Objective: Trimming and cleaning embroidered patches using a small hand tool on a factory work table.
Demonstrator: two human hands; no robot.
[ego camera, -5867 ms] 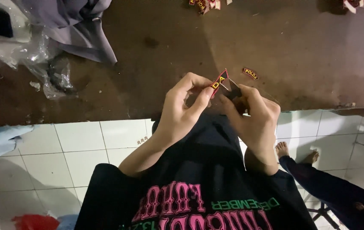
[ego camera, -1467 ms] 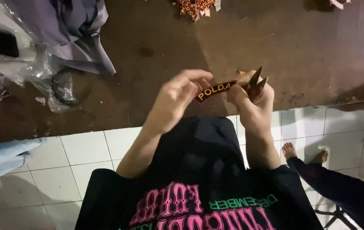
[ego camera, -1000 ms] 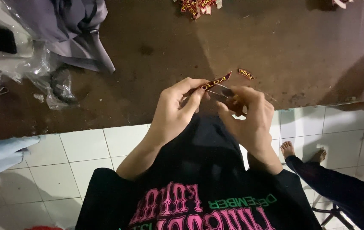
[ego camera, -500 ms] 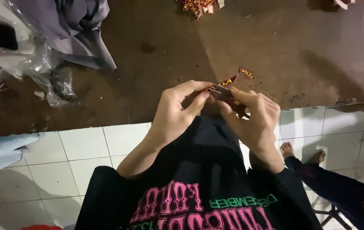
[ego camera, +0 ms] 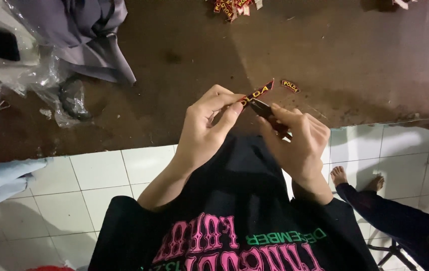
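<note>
A dark brown surface (ego camera: pixel 184 100) fills the upper part of the view, ending at a front edge above a white tiled floor (ego camera: pixel 99 180). At its far left lies a heap of grey cloth (ego camera: pixel 81 30) beside crumpled clear plastic wrapping (ego camera: pixel 28 75), pushed well away from the hands. At the far edge sits a small pile of red and yellow patches (ego camera: pixel 229 6), with one loose patch (ego camera: pixel 290 86) lying alone near the hands, seemingly set down within easy reach.

The person stands or sits close to the edge, black printed shirt (ego camera: pixel 234 231) below the arms, both hands raised just over the front edge, probably so the work sits close to the eyes. Another person's bare feet (ego camera: pixel 355 178) and dark trouser legs show on the tiles at lower right.

The left hand (ego camera: pixel 204 133) pinches a narrow embroidered strip patch (ego camera: pixel 257 94), dark red with yellow letters, between thumb and forefinger fingers (ego camera: pixel 227 111), holding it tilted upward so one end sticks free. The right hand (ego camera: pixel 300 145) is curled, fingers pressed together around a small dark cutting tool (ego camera: pixel 270 114), likely thread snips, whose tip meets the patch's lower edge just beside the left thumb. That grip appears to steady the patch against the tool.
</note>
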